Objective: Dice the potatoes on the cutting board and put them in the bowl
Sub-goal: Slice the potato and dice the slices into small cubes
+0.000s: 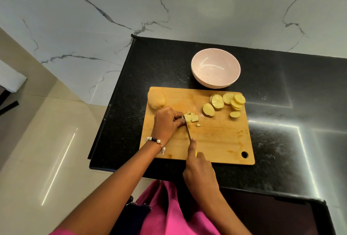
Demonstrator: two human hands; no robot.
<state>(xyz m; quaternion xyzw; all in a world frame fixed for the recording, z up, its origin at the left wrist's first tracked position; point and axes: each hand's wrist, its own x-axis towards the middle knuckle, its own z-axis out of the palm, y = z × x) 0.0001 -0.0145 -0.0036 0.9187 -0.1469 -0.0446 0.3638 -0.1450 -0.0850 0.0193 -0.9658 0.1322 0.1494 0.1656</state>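
Your left hand (167,122) rests on the wooden cutting board (216,137), its fingers curled down and pinching a small stack of potato strips (187,117) against the wood. A beaded bracelet (156,142) circles that wrist. Your right hand (200,167) grips a knife (188,131) whose yellow handle barely shows under your palm; your index finger lies straight along the spine of the blade. The blade runs from that fingertip up toward your left fingertips and meets the strips just beside them.

To the right of the blade, touching the strips, sits a small cluster of diced potato pieces (194,117), with one loose cube (198,125) lying a little apart, nearer to you.

A whole unpeeled potato (156,99) sits at the far left corner of the board, just beyond your left hand. Toward the far right of the board lie potato slices (228,102), several overlapping in a loose heap, well apart from both hands. The board's hanging hole is at its near right corner.

The pink bowl (216,82) stands on the black granite countertop (281,103) just past the board's far edge, and no potato shows inside it. A white marble wall (131,6) rises behind the counter.
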